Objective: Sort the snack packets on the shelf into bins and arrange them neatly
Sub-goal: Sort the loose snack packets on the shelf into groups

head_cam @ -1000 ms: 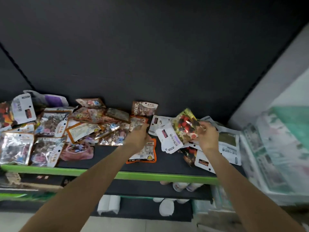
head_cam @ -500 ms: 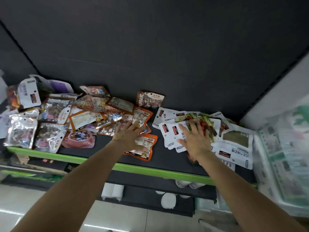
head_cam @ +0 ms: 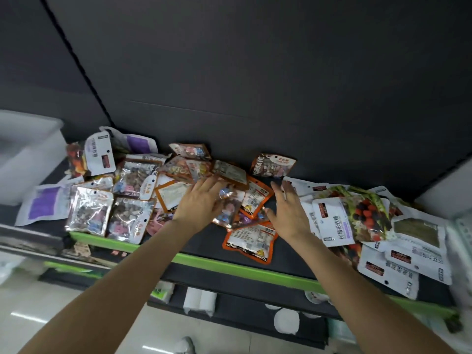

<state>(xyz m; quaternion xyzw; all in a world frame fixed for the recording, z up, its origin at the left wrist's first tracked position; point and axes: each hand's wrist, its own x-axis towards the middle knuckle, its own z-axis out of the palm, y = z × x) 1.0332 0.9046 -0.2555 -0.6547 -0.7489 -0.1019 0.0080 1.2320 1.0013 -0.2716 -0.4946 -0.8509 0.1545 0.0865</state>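
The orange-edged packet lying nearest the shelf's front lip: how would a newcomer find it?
Start at the green shelf edge. Just behind it, below the right hand, lies the orange-edged packet. It lies apart on bare dark shelf, its back label showing, while the others sit in overlapping heaps.

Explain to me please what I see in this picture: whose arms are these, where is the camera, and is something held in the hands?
There is no machine here. A person wears a wide-angle camera on the head, which looks forward and down, so the two bare arms reaching in from below are the person's own.

In front is a dark shelf with a green front edge, covered with loose snack packets. Shiny clear packets lie on the left, orange-bordered packets in the middle, and white packets with a berry picture on the right. A white bin stands at the far left.

The left hand lies with straight fingers on the middle packets. The right hand is open too, beside the white packets. Neither hand holds anything.
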